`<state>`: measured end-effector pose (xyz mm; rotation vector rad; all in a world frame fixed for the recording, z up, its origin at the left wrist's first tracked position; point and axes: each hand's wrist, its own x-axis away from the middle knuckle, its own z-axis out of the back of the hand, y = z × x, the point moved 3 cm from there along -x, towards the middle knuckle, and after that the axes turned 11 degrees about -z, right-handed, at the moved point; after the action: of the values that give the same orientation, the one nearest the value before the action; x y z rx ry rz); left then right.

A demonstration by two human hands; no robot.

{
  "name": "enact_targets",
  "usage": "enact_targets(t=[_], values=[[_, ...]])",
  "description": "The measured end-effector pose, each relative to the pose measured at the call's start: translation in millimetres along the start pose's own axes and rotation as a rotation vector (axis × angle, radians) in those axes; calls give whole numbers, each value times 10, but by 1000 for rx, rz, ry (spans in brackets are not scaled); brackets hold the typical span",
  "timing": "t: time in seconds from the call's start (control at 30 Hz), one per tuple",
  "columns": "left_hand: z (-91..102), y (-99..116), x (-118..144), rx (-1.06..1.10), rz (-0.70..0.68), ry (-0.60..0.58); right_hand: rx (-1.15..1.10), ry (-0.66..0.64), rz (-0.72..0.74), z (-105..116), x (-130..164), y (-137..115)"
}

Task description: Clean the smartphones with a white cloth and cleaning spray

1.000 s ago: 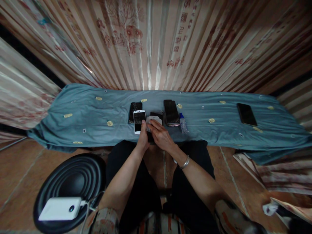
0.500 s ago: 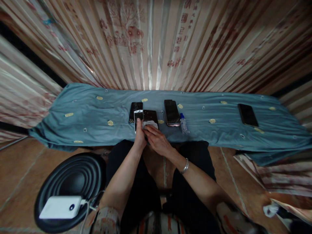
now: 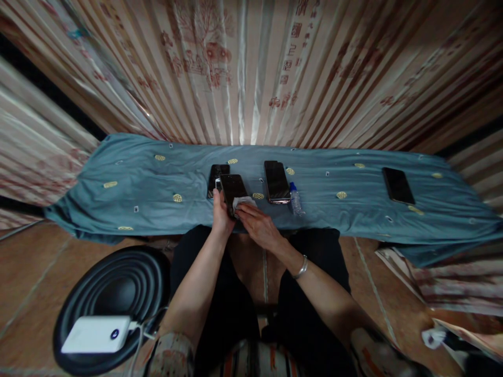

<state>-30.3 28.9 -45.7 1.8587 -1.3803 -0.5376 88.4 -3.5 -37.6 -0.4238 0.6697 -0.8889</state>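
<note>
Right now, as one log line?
left hand: holds dark phone | right hand: holds wipe against it | bottle: beside phone stack

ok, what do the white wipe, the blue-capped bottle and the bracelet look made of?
White wipe: thin paper tissue or cloth, matte; crumpled edges fit either.
Bottle: probably clear plastic; glints on a see-through body.
Bracelet: likely polished metal; silvery with bright highlights.

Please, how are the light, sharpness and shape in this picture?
Head view: dim overall, the curtain shining at its middle folds; head view: the blue cover bows along its near edge, likely lens distortion; head view: the white wipe in the right hand looks soft.
</note>
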Motion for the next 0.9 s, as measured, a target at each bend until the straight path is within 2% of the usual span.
enact_targets(t=[0.3,0.6,0.9], values=[[-20,31,7,8,-18,-38,2,17,-37,56,-21,105],[-105,38,119,13,11,-112,77,69,-83,40,-45,281],[-96,8,125,10,40,-93,62,45,-60,56,-54,211]])
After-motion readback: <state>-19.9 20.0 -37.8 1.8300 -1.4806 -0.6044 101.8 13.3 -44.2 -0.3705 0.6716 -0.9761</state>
